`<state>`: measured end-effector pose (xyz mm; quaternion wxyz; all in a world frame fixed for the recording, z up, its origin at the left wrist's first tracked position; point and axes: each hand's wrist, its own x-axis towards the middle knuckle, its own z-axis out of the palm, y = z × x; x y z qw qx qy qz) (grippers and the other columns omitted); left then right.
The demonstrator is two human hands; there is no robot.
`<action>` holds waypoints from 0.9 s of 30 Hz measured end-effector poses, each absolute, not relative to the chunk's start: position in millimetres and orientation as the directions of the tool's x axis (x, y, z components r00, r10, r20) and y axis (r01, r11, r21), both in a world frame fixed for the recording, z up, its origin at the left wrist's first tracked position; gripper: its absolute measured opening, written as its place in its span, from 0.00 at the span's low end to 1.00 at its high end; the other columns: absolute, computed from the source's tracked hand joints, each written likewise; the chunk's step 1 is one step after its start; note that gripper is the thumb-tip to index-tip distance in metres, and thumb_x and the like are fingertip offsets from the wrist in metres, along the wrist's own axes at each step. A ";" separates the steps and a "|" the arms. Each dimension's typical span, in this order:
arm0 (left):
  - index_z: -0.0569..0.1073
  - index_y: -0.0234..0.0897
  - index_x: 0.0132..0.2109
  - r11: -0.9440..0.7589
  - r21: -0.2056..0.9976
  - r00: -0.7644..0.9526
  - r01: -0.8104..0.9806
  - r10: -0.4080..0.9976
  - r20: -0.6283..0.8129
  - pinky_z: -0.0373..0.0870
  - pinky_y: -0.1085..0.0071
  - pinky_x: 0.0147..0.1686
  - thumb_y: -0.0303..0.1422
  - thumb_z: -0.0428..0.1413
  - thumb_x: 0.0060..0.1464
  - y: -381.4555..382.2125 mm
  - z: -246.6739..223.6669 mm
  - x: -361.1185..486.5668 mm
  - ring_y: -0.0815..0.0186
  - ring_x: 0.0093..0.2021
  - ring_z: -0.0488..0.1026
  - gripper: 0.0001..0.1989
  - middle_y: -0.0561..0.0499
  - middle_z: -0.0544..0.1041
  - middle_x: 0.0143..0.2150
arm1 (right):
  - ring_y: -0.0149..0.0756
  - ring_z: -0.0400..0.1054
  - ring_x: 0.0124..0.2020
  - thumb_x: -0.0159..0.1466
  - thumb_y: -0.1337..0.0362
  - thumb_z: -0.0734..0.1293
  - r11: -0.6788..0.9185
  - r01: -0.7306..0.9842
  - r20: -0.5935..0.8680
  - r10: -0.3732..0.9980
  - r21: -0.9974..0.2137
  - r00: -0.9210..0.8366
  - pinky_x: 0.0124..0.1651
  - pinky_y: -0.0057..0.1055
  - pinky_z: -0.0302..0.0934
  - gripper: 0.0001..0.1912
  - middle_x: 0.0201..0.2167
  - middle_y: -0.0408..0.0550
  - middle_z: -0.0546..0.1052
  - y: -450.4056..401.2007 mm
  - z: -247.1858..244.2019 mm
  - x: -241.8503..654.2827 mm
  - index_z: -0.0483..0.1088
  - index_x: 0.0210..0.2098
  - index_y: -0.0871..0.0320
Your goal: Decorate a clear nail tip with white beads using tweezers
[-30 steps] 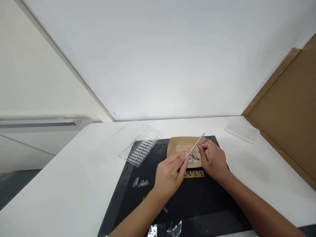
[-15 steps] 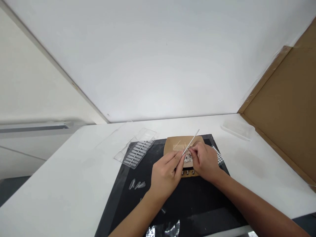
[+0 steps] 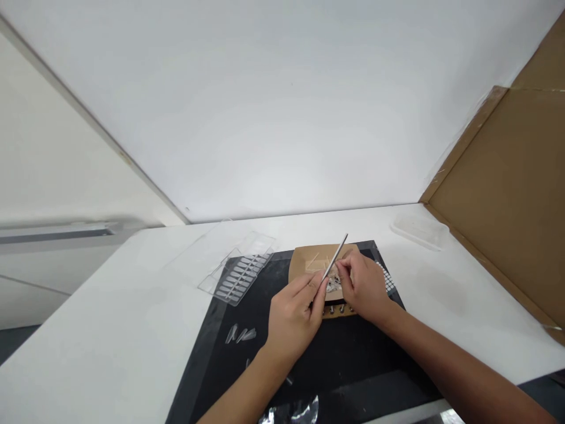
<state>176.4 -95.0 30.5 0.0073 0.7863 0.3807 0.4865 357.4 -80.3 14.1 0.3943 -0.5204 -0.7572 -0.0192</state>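
Note:
A thin, flat nail file point(image 3: 336, 254) slants up and to the right from my left hand point(image 3: 293, 312), pinched between its thumb and fingers. Close beside it, my right hand point(image 3: 362, 287) is closed with thumb and fingertips together near the file's edge; whatever it grips is too small to make out. Both hands hover over the front of a brown paper tray point(image 3: 300, 257), which holds thin sticks and small whitish bits. In front of the tray, partly behind the hands, lies a brown strip with metal studs point(image 3: 339, 310).
A black mat point(image 3: 348, 359) lies on the white table point(image 3: 110, 330). Clear nail tips point(image 3: 241, 334) are loose at its left, near an open clear case of nail tips point(image 3: 242, 277). White dots point(image 3: 385, 275), a clear lid point(image 3: 419, 231), shiny plastic point(image 3: 304, 410) and cardboard point(image 3: 498, 194) are around.
The file has turned slightly, showing more of its flat grey face, and stands a little steeper. Both hands keep their grips. The whole view has shifted slightly.

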 end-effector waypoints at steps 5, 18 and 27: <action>0.82 0.38 0.49 -0.709 0.385 0.239 0.591 0.610 0.756 0.81 0.73 0.41 0.26 0.58 0.67 -92.9 28.2 175.8 0.66 0.37 0.83 0.09 0.48 0.85 0.38 | 0.39 0.67 0.30 0.76 0.61 0.59 0.515 0.787 0.587 0.769 -0.338 -0.251 0.34 0.36 0.52 0.13 0.29 0.46 0.75 -78.1 14.3 358.5 0.63 0.34 0.53; 0.83 0.38 0.49 -0.709 0.376 0.239 0.597 0.604 0.760 0.81 0.73 0.41 0.27 0.57 0.68 -94.1 31.2 175.0 0.66 0.37 0.83 0.09 0.47 0.85 0.39 | 0.40 0.67 0.31 0.75 0.60 0.60 0.482 0.787 0.576 0.792 -0.385 -0.203 0.36 0.37 0.54 0.12 0.29 0.46 0.75 -72.9 16.0 363.1 0.64 0.33 0.53; 0.78 0.37 0.53 -0.726 0.366 0.237 0.581 0.582 0.778 0.80 0.71 0.49 0.24 0.57 0.67 -95.1 32.9 171.8 0.64 0.44 0.83 0.10 0.47 0.84 0.45 | 0.40 0.70 0.33 0.75 0.62 0.60 0.580 0.625 0.597 0.772 -0.523 -0.217 0.40 0.37 0.61 0.11 0.31 0.46 0.77 -81.6 33.0 371.8 0.64 0.35 0.53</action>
